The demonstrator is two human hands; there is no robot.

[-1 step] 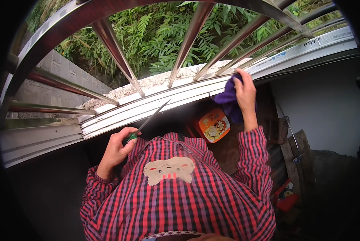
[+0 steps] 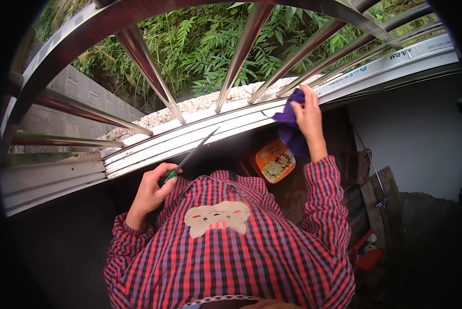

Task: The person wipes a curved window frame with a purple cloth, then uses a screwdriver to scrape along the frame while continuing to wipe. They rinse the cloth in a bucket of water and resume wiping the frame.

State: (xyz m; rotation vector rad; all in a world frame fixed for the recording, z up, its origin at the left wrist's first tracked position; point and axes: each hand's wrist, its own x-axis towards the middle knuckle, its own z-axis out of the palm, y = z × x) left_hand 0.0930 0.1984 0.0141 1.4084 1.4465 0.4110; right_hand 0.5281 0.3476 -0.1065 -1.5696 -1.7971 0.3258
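My left hand (image 2: 151,191) is closed round the green handle of a screwdriver (image 2: 195,150). Its long metal shaft points up and to the right, the tip lying over the white window track (image 2: 189,133). A purple cloth (image 2: 289,122) is bunched under my right hand (image 2: 309,117), whose thumb and fingers press it at the track near the foot of a metal bar. Part of the cloth hangs down below the frame's inner edge. Just left of the cloth, a thin dark strip (image 2: 267,114) lies on the track; what it is I cannot tell.
Shiny metal bars (image 2: 241,56) rise beyond the track, with green plants (image 2: 200,46) outside. An orange stool (image 2: 275,161) with a flowered top stands below the window. Wooden boards (image 2: 380,206) and a red object (image 2: 367,252) are at the lower right, near a white wall (image 2: 406,149).
My right hand and the purple cloth have shifted a little to the left along the track. The left hand and screwdriver have stayed in place.
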